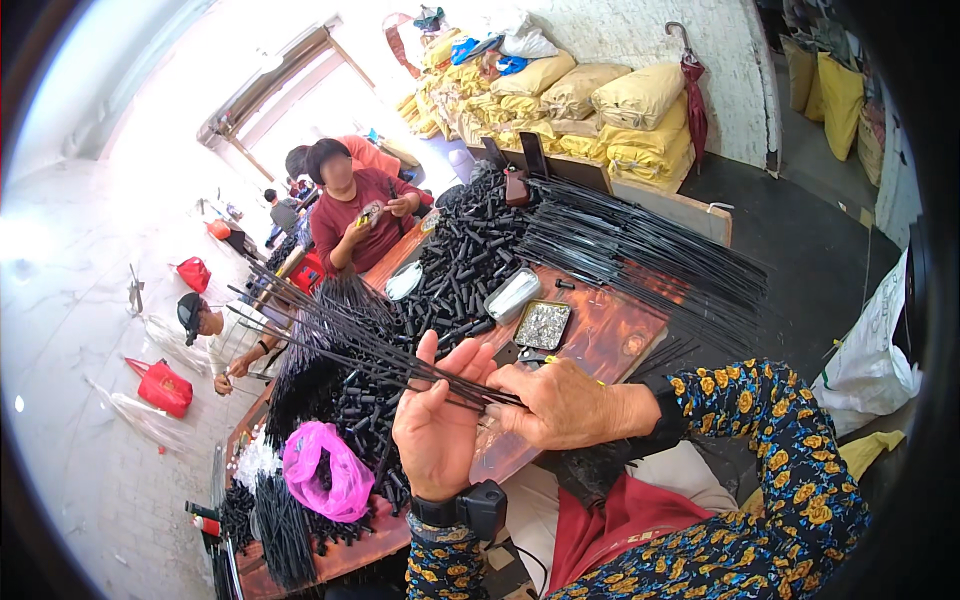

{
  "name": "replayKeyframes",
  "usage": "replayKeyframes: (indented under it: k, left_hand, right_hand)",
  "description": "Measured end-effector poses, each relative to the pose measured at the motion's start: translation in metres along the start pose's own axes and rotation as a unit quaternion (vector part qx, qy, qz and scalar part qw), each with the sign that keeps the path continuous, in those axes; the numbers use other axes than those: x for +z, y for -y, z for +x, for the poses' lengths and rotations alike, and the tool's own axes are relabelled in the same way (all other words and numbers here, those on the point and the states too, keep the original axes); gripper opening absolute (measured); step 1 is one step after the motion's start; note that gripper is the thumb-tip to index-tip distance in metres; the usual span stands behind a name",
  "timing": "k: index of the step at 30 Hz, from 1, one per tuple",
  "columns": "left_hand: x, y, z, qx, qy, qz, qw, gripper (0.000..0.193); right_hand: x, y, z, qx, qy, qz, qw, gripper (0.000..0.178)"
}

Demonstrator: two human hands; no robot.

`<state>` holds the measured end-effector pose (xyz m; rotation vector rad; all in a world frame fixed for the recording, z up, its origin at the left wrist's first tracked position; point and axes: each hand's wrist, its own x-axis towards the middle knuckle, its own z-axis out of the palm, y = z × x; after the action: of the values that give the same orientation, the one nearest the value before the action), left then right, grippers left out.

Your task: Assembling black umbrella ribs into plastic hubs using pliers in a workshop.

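Note:
A bunch of thin black rods (335, 347) slants from the upper left across my left hand (437, 435). That palm is turned up with its fingers stretched out, and the rods rest across it by the thumb. My right hand (575, 402) is closed on the near ends of the rods, fingertips pinched close to the left palm. Just beyond my hands, a small black tray (544, 325) holds tiny metal pieces. Next to it lies a clear plastic-wrapped packet (513, 296). A heap of short black tubular parts (465, 245) spreads over the wooden table (625, 335).
Long black rods (640, 250) lie bundled at the table's far right. A pink plastic bag (328, 470) stands at the left. Across the table sits a person (355, 215) handling small items; another person (225, 345) is at the left. Yellow sacks (640, 120) are stacked along the wall.

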<state>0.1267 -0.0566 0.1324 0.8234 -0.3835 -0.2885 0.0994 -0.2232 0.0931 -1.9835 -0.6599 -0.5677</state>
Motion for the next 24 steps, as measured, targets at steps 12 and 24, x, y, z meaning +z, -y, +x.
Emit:
replayKeyframes:
  k: [12,24]
  left_hand:
    - [0.002,0.007,0.009,0.014,0.034,0.0,0.999,0.05]
    - [0.013,0.007,0.012,0.018,-0.006,-0.021,1.0,0.045]
  right_hand:
    - [-0.006,0.0,0.024,-0.027,-0.075,0.013,0.997,0.022]
    - [0.001,-0.008,0.036,-0.073,-0.155,0.069,0.983,0.018]
